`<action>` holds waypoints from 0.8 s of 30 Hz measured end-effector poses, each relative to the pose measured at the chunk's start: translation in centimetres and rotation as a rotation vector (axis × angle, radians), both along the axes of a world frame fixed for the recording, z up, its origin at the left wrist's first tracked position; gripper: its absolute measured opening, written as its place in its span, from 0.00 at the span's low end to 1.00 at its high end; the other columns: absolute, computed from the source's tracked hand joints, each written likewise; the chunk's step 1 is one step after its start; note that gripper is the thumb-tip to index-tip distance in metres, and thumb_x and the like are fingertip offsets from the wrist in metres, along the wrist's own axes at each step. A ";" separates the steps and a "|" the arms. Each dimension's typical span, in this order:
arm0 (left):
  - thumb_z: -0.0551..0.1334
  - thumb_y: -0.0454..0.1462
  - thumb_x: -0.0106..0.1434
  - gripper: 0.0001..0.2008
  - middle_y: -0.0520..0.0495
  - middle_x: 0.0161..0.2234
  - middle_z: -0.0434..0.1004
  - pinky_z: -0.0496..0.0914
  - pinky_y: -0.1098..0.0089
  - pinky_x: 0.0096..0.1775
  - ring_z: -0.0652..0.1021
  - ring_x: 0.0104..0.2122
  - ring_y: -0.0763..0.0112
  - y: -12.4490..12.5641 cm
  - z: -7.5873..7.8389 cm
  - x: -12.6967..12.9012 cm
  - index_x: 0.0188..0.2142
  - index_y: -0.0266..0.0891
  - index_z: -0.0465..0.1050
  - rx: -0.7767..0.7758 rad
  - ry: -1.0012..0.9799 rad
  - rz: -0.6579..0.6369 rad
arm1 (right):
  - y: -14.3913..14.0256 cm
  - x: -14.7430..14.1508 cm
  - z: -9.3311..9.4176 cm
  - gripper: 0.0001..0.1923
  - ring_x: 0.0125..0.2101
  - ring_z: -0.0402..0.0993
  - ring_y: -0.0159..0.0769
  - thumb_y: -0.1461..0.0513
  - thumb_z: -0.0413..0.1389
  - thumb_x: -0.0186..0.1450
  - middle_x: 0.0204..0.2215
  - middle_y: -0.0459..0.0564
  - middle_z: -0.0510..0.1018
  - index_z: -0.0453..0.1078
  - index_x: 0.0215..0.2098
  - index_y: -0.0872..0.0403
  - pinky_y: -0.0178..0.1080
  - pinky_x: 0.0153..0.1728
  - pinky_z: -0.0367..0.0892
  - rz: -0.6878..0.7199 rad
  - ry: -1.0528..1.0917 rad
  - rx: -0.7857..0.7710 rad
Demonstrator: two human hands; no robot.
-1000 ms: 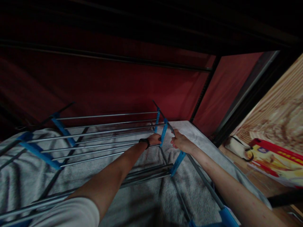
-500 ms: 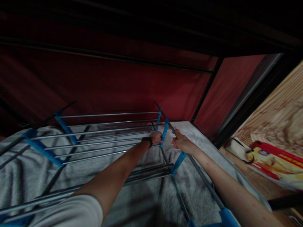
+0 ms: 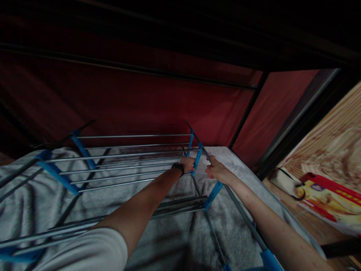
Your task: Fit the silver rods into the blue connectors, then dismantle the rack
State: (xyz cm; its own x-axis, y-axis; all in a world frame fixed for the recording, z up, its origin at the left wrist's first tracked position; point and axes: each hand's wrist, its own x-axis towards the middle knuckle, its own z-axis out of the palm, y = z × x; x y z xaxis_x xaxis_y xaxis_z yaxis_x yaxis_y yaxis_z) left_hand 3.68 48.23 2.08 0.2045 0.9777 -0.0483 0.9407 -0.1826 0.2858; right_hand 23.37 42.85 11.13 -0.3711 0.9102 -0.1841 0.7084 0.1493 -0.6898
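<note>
A metal drying rack (image 3: 126, 165) with steel rails and blue plastic joints lies over a grey towel (image 3: 175, 233) on a bed. My left hand (image 3: 187, 164), with a dark band on its wrist, is closed on a blue joint at the rack's right end. Just to the right, my right hand (image 3: 216, 170) grips the rack's dark side bar. Both arms are stretched forward.
Dark red fabric walls with black frame bars (image 3: 248, 109) stand behind and to the right. A wooden floor at right holds a red and yellow bag (image 3: 327, 195) and a pale bag with a dark strap (image 3: 284, 177). The scene is dim.
The view has shifted slightly, so the rack and both hands sit a little further right in the picture. Both hands keep their grip on the rack's right end.
</note>
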 end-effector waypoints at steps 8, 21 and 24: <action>0.63 0.48 0.64 0.17 0.38 0.47 0.80 0.71 0.61 0.48 0.78 0.50 0.53 -1.1 0.2 -0.4 0.45 0.38 0.76 -0.021 0.010 0.001 | -0.3 -0.9 -0.6 0.23 0.23 0.69 0.30 0.64 0.44 0.67 0.33 0.49 0.75 0.54 0.61 0.52 0.32 0.26 0.67 -0.088 0.094 -0.104; 0.65 0.47 0.63 0.16 0.44 0.47 0.80 0.69 0.67 0.47 0.78 0.50 0.59 -1.2 0.6 -0.5 0.44 0.40 0.76 -0.015 -0.004 0.013 | 4.5 -2.3 0.4 0.25 0.42 0.75 0.42 0.62 0.56 0.61 0.45 0.57 0.77 0.66 0.57 0.55 0.37 0.38 0.70 -0.011 -0.170 0.108; 0.65 0.47 0.63 0.16 0.44 0.45 0.81 0.69 0.68 0.45 0.78 0.49 0.60 -0.8 0.4 -0.5 0.44 0.40 0.76 -0.012 -0.016 0.016 | 5.6 -4.3 0.8 0.19 0.41 0.76 0.40 0.67 0.56 0.58 0.42 0.56 0.79 0.71 0.49 0.57 0.34 0.37 0.70 -0.049 -0.033 -0.012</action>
